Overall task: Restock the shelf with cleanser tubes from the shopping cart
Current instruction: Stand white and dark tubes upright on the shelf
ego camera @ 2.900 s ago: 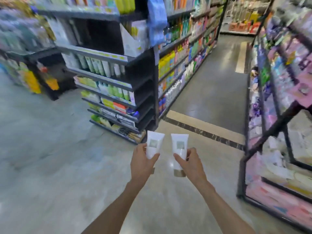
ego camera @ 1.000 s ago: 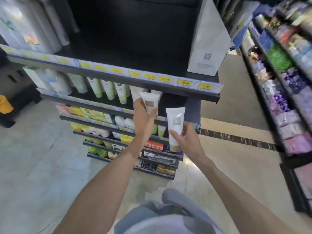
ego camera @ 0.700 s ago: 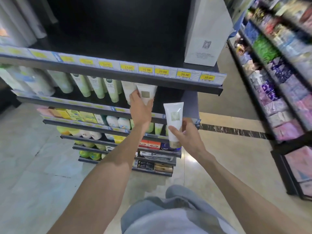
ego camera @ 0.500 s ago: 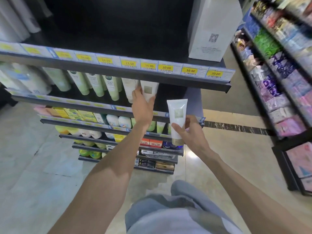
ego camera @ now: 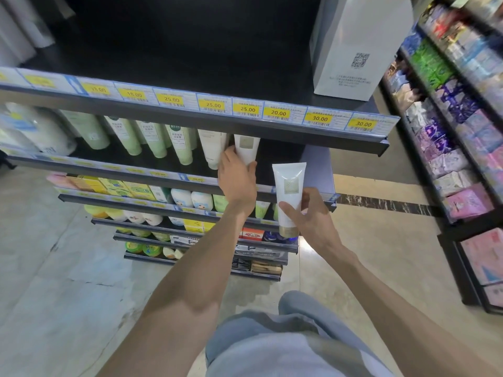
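Note:
My left hand (ego camera: 237, 180) grips a white cleanser tube (ego camera: 246, 148) and holds it upright inside the second shelf (ego camera: 288, 156), just right of a row of white and green tubes (ego camera: 179, 144). The tube's top is hidden behind the price rail above. My right hand (ego camera: 310, 213) holds a second white cleanser tube (ego camera: 289, 191) with a gold cap, upright in front of the shelf's front edge, to the right of my left hand. The shopping cart is out of view.
The upper shelf rail carries yellow price tags (ego camera: 247, 108), and a white box (ego camera: 353, 47) stands on that shelf at the right. Lower shelves hold boxes and bottles (ego camera: 187, 198). Another rack of packets (ego camera: 457, 118) lines the right side. Pale floor (ego camera: 54, 268) lies below.
I have walked up to the shelf unit with both tubes. My left hand has pushed its tube further under the price rail into the shelf; the right hand has stayed in front with its tube.

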A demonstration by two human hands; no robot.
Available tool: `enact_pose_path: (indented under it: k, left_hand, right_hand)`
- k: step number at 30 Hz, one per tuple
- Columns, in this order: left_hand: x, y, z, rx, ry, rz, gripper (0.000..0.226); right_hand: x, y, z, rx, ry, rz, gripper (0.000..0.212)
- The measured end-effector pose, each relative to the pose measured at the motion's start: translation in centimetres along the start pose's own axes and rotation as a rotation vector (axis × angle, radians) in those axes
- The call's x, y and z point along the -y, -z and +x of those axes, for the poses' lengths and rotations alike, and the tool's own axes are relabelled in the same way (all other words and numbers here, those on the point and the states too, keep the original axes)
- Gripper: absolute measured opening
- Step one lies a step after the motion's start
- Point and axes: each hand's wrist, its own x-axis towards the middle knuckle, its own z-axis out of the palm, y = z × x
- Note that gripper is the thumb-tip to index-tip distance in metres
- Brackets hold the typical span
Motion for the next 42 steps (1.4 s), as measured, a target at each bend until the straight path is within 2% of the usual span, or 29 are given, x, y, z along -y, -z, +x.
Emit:
enact_pose_path:
  k: [4,9,13,16,20,24,29,36,42]
  left_hand:
    - [1.1,0.1,-0.8,0.008,-0.063,0.021,0.066]
    - [3.6,1.9,-3.3,-0.05,-0.269,0.148,0.047]
    - [5.4,3.6,-4.6,0.089,-0.368,0.301,0.042]
    - [5.9,4.3,-4.7,0.204,-0.37,0.338,0.047]
    - [5.8,4.5,-4.7,0.237,-0.361,0.34,0.048]
    - [6.1,3.5,-4.8,0.203,-0.341,0.317,0.045]
    - [6.3,2.3,-4.9,0.117,-0.32,0.292,0.042]
    - [7.5,1.3,-5.1,-0.02,-0.403,0.297,0.042]
    - [8.9,-0.3,-5.1,-0.132,-0.471,0.283,0.041]
  right_hand:
    - [-0.1,0.0,0.4,-0.002,-0.004,0.007,0.052]
    - [0.5,0.3,0.8,-0.001,-0.026,0.037,0.052]
    - [2.3,1.0,1.2,-0.005,-0.054,0.047,0.051]
    - [3.7,1.3,2.2,-0.016,-0.079,0.025,0.046]
    - [4.5,1.3,4.2,-0.03,-0.093,0.048,0.04]
    - [3.9,0.5,6.2,-0.063,-0.058,0.063,0.035]
    - [3.8,-0.6,7.8,-0.079,-0.016,0.083,0.041]
    - [4.0,-1.6,9.1,-0.046,0.019,0.184,0.035]
    - [3.1,-1.1,12.0,-0.105,0.005,0.367,0.018]
